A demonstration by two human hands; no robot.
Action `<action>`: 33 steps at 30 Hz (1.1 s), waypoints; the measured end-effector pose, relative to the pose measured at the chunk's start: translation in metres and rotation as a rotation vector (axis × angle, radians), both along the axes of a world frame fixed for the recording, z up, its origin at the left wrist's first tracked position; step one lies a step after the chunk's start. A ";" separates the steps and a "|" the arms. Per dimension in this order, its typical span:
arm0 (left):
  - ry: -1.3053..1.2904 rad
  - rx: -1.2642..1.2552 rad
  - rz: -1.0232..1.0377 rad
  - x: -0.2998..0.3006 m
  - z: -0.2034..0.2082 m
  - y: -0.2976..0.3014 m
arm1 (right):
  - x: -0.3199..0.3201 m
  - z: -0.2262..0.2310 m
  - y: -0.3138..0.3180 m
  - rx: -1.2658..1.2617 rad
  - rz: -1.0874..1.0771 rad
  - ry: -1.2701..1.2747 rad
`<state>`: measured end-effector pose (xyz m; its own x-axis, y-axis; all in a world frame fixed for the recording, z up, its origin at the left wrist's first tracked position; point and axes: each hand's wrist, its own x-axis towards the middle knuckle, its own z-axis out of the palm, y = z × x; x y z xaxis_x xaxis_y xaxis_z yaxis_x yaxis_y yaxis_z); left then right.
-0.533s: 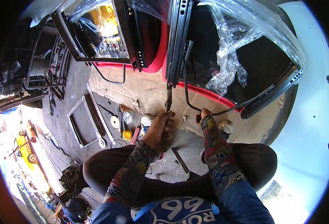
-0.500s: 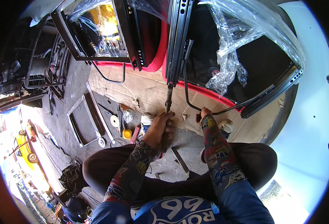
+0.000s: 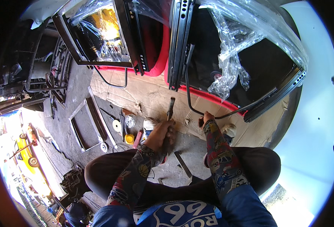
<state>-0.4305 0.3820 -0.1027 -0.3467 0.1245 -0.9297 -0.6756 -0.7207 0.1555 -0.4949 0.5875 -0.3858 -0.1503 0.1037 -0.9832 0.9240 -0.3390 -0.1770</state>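
Observation:
My left hand (image 3: 160, 135) is wrapped round a dark, narrow metal hand tool (image 3: 170, 108), its exact kind unclear. The tool's tip points away from me and stands a short way off the near end of a black slotted seat rail (image 3: 177, 72). My right hand (image 3: 208, 118) is closed on a thin black bent bar (image 3: 190, 99), at its near bend. That bar runs along the front of a black seat (image 3: 201, 49) with red edging, which lies with its rails up. Crumpled clear plastic (image 3: 231, 60) hangs over the seat.
A second red-edged seat (image 3: 160, 56) with a dark metal frame (image 3: 83, 60) lies at the far left. Flattened cardboard (image 3: 148, 87) lies under both. Left of my foot are a yellow tape measure (image 3: 129, 139) and a loose metal frame (image 3: 86, 125). A white panel (image 3: 314, 94) rises at right.
My left hand has drawn back toward me, and the tool has come away from the rail's end, leaving a gap. My right hand stays on the bar, which has shifted slightly.

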 end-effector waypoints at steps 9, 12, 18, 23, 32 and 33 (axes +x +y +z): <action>0.060 -0.119 -0.049 -0.004 0.003 0.001 | -0.002 0.007 -0.011 0.130 0.108 0.095; -0.011 -0.047 0.006 0.002 -0.007 0.003 | -0.004 0.004 -0.010 0.016 -0.052 -0.024; -0.037 -0.230 -0.123 0.042 -0.062 0.014 | 0.002 -0.024 -0.013 -0.075 -0.921 0.076; -0.118 -0.690 -0.527 0.059 -0.112 0.010 | -0.011 -0.034 -0.006 0.334 -0.096 0.119; 0.196 -0.371 0.188 -0.076 -0.079 0.002 | -0.023 -0.046 0.002 0.550 1.996 0.023; 0.280 -0.302 0.252 -0.083 -0.075 0.004 | -0.022 -0.045 0.002 0.538 1.856 -0.007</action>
